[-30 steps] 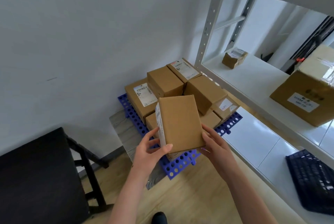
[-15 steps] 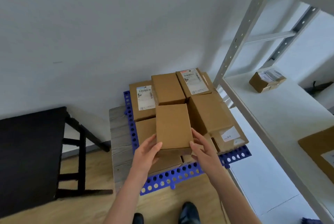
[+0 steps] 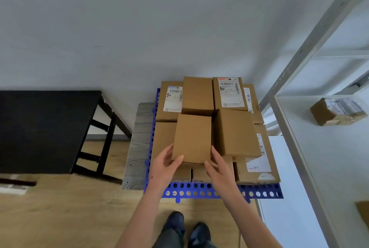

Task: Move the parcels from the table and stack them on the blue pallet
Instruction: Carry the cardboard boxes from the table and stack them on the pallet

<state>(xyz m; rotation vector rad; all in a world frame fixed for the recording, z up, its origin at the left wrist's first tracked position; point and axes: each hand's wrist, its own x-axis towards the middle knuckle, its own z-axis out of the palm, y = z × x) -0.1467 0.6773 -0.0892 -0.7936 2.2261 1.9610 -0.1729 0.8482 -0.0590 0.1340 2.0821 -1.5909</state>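
Black table (image 3: 46, 127), far left: no parcels show on the part of its top in view; the rest is out of frame.

Blue pallet (image 3: 201, 191), centre, on the floor against the wall: it carries a two-tier stack of brown cardboard parcels. The left rear parcel (image 3: 171, 99) bears a white shipping label with a barcode. A plain parcel (image 3: 197, 93) sits on top just beside it.

Left hand (image 3: 165, 165): fingers clamped on the near left corner of the plain parcel in hand (image 3: 192, 137), which sits on the upper tier, at or close to rest. Right hand (image 3: 219, 167): fingers clamped on its near right corner. No label shows on its top face.

Right of it, another plain parcel (image 3: 235, 131) on top; behind that, a labelled parcel (image 3: 229, 91) with red header strip and barcodes. All print is too small to read.

Shelf (image 3: 329, 147), far right: one small parcel (image 3: 337, 113) lies there, wrapped in clear tape.

Judgement: stacking is well advanced, roughly ten parcels placed. This one awaits release. Whether more remain to be moved cannot be told.
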